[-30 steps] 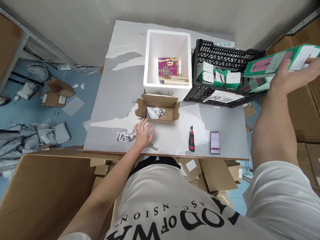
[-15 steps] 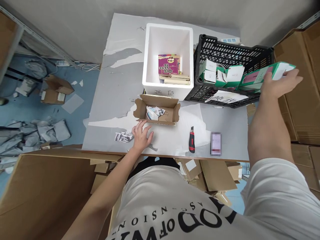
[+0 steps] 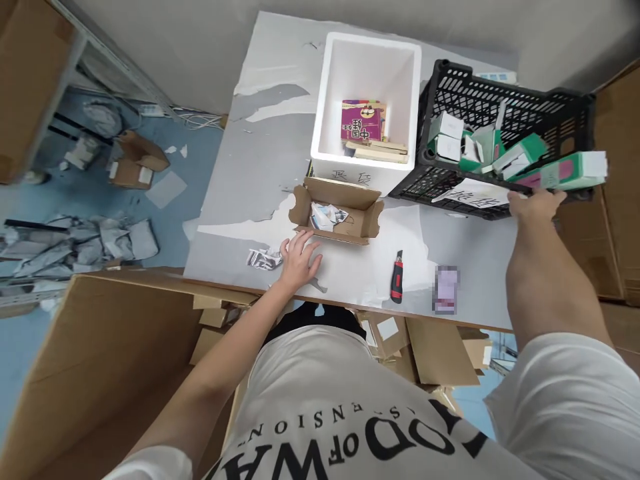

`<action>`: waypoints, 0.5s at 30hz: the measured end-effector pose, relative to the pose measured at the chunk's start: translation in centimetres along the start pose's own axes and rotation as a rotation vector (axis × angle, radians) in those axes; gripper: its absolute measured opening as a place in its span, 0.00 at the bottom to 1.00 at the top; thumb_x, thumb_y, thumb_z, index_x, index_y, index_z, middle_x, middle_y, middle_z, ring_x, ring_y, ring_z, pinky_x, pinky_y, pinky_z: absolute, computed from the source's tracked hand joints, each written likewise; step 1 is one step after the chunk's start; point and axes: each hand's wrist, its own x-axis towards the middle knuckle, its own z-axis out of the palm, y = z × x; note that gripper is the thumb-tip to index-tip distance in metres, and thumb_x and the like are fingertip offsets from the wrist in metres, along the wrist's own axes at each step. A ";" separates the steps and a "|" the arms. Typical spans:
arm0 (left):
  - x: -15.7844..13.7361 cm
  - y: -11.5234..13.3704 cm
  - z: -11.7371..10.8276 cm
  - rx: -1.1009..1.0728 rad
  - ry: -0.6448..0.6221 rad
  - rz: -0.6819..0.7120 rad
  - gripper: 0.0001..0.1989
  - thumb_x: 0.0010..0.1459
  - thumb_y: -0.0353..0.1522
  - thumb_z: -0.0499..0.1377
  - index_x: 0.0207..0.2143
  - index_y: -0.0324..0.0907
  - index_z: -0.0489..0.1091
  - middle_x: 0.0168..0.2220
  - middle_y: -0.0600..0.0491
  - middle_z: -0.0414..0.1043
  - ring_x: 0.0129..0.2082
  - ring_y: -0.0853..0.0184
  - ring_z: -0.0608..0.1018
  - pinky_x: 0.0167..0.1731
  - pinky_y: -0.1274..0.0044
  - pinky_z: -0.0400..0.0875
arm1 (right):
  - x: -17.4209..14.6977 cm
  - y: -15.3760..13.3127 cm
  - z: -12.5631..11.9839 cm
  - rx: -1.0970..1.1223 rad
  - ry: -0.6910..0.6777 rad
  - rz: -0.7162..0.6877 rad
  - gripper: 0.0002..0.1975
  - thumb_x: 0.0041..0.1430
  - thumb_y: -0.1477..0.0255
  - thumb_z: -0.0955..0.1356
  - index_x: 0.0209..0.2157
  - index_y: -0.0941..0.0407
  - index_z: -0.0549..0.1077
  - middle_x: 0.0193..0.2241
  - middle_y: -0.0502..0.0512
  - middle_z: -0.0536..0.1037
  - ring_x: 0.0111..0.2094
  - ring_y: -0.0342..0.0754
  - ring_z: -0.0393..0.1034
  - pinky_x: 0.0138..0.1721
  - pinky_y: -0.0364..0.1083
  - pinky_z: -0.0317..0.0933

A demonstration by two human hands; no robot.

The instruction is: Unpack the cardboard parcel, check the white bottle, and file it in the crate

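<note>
My left hand [image 3: 300,260] rests on the tabletop with fingers apart, its fingertips at the near edge of an open cardboard box [image 3: 369,223]. Crumpled printed paper [image 3: 327,217] lies inside that box; another crumpled piece [image 3: 265,259] is left of my hand. At the black plastic crate [image 3: 445,185], my right hand [image 3: 537,203] grips the front edge near its right end, thumb apart from the curled fingers; the fingertips are partly hidden. Just above it, a green and white box [image 3: 570,171] leans across the crate's rim. More such boxes [image 3: 520,157] lie tumbled inside.
Behind the cardboard box stands a white foam box [image 3: 367,175] holding several books [image 3: 363,121]. A red and black utility knife [image 3: 397,279] and a blurred phone [image 3: 446,290] lie near the table's front edge. Large cartons [image 3: 125,320] flank the table. Grey parcels [image 3: 85,247] cover floor at left.
My right hand has let go of the green and white box and dropped to the crate's front edge. Boxes in the crate have shifted. The view has swung left; my left hand stays by the cardboard box.
</note>
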 end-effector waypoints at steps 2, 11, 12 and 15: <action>-0.1 -0.3 -0.2 -0.002 -0.004 0.003 0.15 0.59 0.37 0.54 0.47 0.45 0.69 0.58 0.43 0.65 0.62 0.54 0.62 0.58 0.60 0.45 | -0.1 0.0 1.0 0.031 -0.111 0.259 0.25 0.44 0.68 0.75 0.42 0.69 0.73 0.51 0.82 0.57 0.42 0.54 0.67 0.45 0.56 0.56; 0.3 -2.2 -0.8 -0.104 0.090 0.003 0.20 0.58 0.37 0.54 0.53 0.42 0.65 0.61 0.40 0.59 0.64 0.55 0.60 0.60 0.60 0.50 | -11.9 -8.0 2.3 0.403 -0.167 -0.291 0.27 0.53 0.73 0.67 0.56 0.63 0.65 0.50 0.71 0.70 0.51 0.58 0.65 0.52 0.60 0.58; 0.7 -2.9 -0.7 -0.137 0.126 -0.040 0.24 0.57 0.37 0.55 0.55 0.40 0.62 0.62 0.38 0.58 0.64 0.55 0.59 0.59 0.61 0.52 | -14.2 -9.3 3.1 0.459 -0.344 -0.306 0.27 0.52 0.73 0.66 0.56 0.62 0.65 0.48 0.69 0.72 0.45 0.55 0.70 0.49 0.59 0.62; 2.2 -5.8 0.2 -0.277 0.130 -0.196 0.33 0.54 0.36 0.56 0.61 0.35 0.53 0.61 0.35 0.57 0.62 0.56 0.62 0.58 0.63 0.59 | -20.5 -12.3 6.1 0.551 -0.705 -0.213 0.32 0.48 0.75 0.68 0.58 0.59 0.64 0.51 0.66 0.72 0.41 0.53 0.73 0.47 0.57 0.66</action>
